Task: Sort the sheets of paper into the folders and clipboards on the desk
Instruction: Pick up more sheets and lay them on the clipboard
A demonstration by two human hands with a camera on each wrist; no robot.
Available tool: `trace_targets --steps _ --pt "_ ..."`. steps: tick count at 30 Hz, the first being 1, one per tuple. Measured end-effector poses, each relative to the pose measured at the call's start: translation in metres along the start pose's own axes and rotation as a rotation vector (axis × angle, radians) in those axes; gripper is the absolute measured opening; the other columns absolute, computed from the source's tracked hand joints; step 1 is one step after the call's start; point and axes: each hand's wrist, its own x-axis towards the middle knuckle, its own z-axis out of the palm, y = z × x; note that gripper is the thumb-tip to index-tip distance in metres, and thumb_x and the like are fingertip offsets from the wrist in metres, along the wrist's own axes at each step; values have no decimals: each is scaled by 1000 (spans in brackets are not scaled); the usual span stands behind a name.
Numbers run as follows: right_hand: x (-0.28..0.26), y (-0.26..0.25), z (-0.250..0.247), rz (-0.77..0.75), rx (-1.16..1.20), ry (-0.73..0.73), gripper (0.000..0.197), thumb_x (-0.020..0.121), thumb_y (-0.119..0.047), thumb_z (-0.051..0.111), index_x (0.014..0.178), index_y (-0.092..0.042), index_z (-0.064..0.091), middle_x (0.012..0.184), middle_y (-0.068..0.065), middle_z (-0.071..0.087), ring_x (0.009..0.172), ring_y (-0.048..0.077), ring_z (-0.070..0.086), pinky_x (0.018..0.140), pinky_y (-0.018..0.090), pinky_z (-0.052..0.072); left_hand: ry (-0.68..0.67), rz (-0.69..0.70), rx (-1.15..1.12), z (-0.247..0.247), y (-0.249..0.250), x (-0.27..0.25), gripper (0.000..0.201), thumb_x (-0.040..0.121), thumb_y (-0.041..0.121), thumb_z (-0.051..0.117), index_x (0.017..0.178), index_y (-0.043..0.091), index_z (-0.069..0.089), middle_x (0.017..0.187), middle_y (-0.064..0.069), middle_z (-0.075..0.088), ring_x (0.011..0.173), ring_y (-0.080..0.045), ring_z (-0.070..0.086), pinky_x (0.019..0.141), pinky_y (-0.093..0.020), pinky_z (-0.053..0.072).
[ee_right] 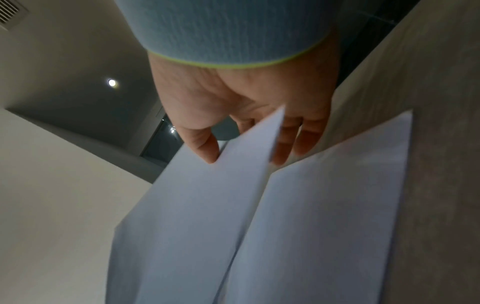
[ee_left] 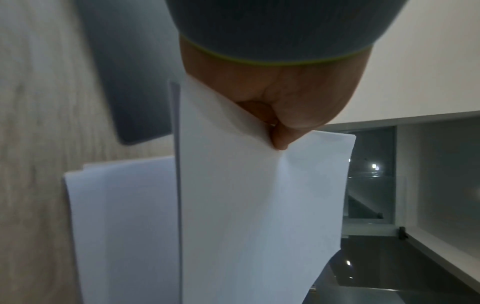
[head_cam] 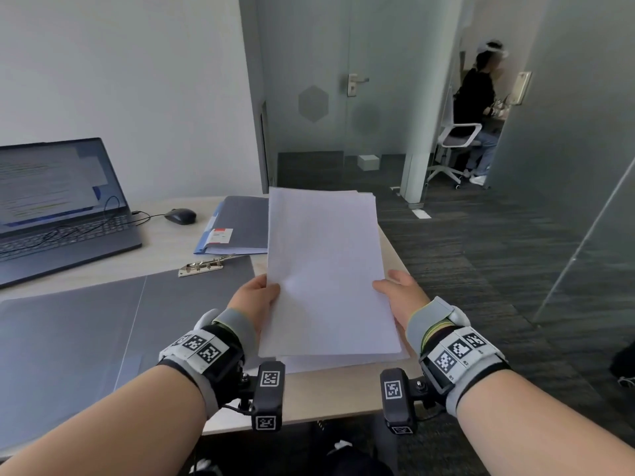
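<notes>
A white sheet of paper [head_cam: 326, 269] is lifted off the paper stack [head_cam: 347, 363] at the desk's right edge. My left hand [head_cam: 257, 297] pinches the sheet's left edge, thumb on top, and the left wrist view shows that pinch [ee_left: 279, 142] on the sheet [ee_left: 259, 205] above the stack [ee_left: 122, 216]. My right hand [head_cam: 397, 293] holds the right edge. In the right wrist view its thumb [ee_right: 207, 150] lies on the sheet [ee_right: 194, 216] and its fingers [ee_right: 285, 144] curl beneath. An open grey clip folder [head_cam: 86, 338] with a metal clip [head_cam: 202, 266] lies to the left.
A blue and grey folder [head_cam: 237, 225] lies behind the clip folder. A laptop [head_cam: 51, 207] and a mouse [head_cam: 180, 215] sit at the back left of the desk [head_cam: 165, 249]. The desk's right edge runs under the stack. A person sits in a far room [head_cam: 477, 108].
</notes>
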Motion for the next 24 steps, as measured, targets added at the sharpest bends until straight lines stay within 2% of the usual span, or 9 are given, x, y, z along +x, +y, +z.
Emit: trace_targets --steps 2,4,7,9,12,14,18,22,24 --pt "-8 -10 8 -25 59 -91 38 88 -15 62 126 -18 59 113 8 70 98 29 68 87 43 56 18 78 -23 -7 9 -2 26 95 8 51 92 24 72 89 -8 74 79 -30 67 88 -54 55" --pt "-15 -19 16 -77 93 -153 23 90 -8 60 110 -18 68 109 11 73 100 33 69 91 48 55 56 196 60 -13 20 -3 23 89 19 53 91 32 71 86 -2 74 78 -26 66 86 -49 56" --pt "-18 -33 35 -237 77 -138 20 92 -8 59 97 -23 71 103 8 76 95 31 71 84 41 57 145 370 236 -27 37 -6 22 93 22 44 97 32 63 89 3 68 79 -19 60 78 -34 51" --pt "-19 -38 44 -309 91 -129 20 92 -8 59 95 -23 72 100 6 76 91 28 71 81 39 57 148 422 211 -32 45 -9 24 89 21 43 101 30 61 89 6 64 80 -15 56 77 -32 47" --pt "-22 -34 56 -301 119 -133 21 90 -6 60 94 -20 74 102 9 76 93 29 71 84 42 57 127 375 31 -40 40 -11 30 76 23 48 99 32 65 89 9 66 84 -16 59 81 -33 48" --pt "-22 -25 62 -262 154 -149 26 89 -1 60 88 -21 77 104 11 75 96 31 70 88 43 56 108 326 -42 -46 29 -10 28 80 19 55 102 33 67 95 7 72 90 -19 65 86 -36 50" --pt "-26 -10 67 -202 145 -145 23 88 -2 63 88 -23 73 84 -9 77 90 22 69 81 32 51 59 277 -71 -45 10 -10 26 87 18 59 101 37 70 99 6 75 97 -22 68 92 -38 51" --pt "-28 -11 68 -207 126 -120 20 87 -6 66 92 -23 74 93 -5 77 97 23 69 90 37 52 33 266 -59 -41 12 -10 26 76 28 60 96 37 73 99 5 76 98 -24 69 98 -43 51" --pt "-31 -14 67 -221 99 -113 21 90 -5 63 97 -23 71 95 -5 75 92 18 68 81 31 51 14 262 -20 -41 12 -9 22 81 29 61 94 39 74 99 6 77 100 -23 70 98 -43 51"
